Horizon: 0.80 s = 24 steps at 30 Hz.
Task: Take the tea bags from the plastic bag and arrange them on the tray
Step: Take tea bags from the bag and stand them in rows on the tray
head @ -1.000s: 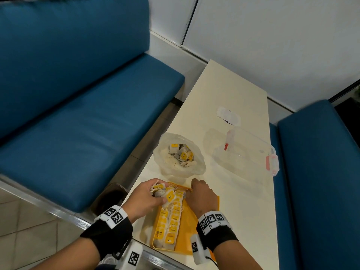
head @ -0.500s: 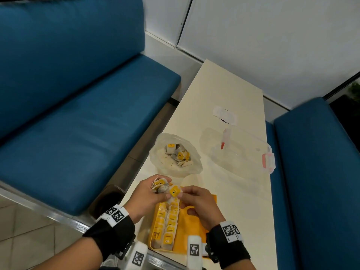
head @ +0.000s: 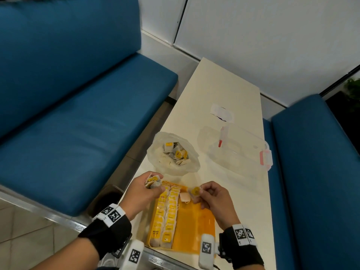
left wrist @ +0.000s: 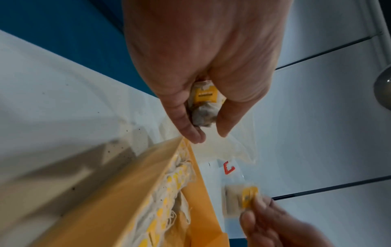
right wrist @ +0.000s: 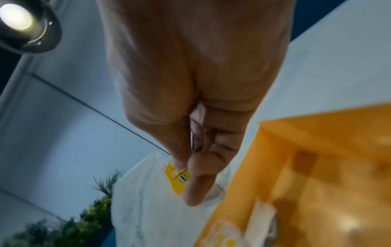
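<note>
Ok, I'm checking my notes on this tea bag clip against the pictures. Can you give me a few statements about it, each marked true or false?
1. The left hand grips a bunch of paper tea bags. True.
2. The right hand is empty. False: it pinches a single yellow-tagged tea bag above the tray.
3. The flat orange plastic tray holds two rows of tea bags along its left side. True.
4. The crumpled clear plastic bag is empty. False: tea bags still lie inside.
5. The clear plastic box with pink clips stands on the blue bench. False: it is on the cream table.
</note>
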### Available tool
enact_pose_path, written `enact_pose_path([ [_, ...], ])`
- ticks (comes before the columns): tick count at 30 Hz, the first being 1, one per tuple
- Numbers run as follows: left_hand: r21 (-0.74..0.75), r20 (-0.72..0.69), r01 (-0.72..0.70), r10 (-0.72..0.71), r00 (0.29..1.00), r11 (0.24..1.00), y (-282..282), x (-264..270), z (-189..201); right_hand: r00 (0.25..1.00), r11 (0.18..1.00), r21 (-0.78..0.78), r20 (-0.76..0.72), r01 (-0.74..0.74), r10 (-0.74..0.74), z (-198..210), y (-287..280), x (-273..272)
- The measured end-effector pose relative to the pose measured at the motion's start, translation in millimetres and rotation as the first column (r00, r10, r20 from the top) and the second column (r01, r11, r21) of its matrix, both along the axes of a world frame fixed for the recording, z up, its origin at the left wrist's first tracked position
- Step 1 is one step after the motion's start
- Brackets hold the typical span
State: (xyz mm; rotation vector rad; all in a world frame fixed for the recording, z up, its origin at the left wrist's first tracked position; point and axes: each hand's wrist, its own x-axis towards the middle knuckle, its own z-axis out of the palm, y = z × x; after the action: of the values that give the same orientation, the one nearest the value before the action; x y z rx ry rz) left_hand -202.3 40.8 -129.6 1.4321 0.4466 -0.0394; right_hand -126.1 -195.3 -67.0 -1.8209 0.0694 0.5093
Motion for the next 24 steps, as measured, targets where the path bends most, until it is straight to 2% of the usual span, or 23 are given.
enact_pose_path([
  [3, 0.075, -0.03, -0.018, 0.02, 0.999, 0.997, 4.8, -1.2, -6.3, 0.995, 0.983, -0.162, -0.042, -0.092, 0.086, -9.3, -11.1, -3.8],
  [6, 0.168, -0.059, 0.011, -0.001, 0.998, 0.986, 3.8, -5.2, -9.6, 0.98, 0.915, -0.352, -0.092, -0.197, 0.175, -17.6, -13.3, -10.5],
  [9, 0.234, -0.093, 0.054, -0.033, 0.995, 0.971, 1.0, -8.9, -16.8, 0.937, 0.734, -0.589, -0.135, -0.338, 0.324, -27.3, -9.1, -12.8],
  [11, 0.254, -0.114, 0.077, -0.049, 0.992, 0.964, -1.3, -9.5, -20.5, 0.895, 0.607, -0.673, -0.201, -0.422, 0.398, -37.0, -4.4, -9.6],
  [14, 0.253, -0.12, 0.094, -0.065, 0.991, 0.963, -2.6, -9.1, -21.9, 0.874, 0.538, -0.711, -0.238, -0.453, 0.423, -51.7, 2.4, -4.0],
  [16, 0.246, -0.121, 0.096, -0.068, 0.99, 0.964, -1.5, -8.5, -22.9, 0.894, 0.574, -0.708, -0.194, -0.412, 0.404, -60.5, 5.1, -1.3],
  [19, 0.24, -0.118, 0.098, -0.071, 0.99, 0.966, 0.2, -8.3, -23.6, 0.933, 0.698, -0.631, -0.132, -0.339, 0.334, -69.0, 9.2, 0.4],
  [24, 0.226, -0.112, 0.098, -0.074, 0.991, 0.969, -0.1, -9.2, -24.3, 0.994, 0.88, -0.463, -0.086, -0.103, 0.071, -73.0, 10.7, 2.7],
])
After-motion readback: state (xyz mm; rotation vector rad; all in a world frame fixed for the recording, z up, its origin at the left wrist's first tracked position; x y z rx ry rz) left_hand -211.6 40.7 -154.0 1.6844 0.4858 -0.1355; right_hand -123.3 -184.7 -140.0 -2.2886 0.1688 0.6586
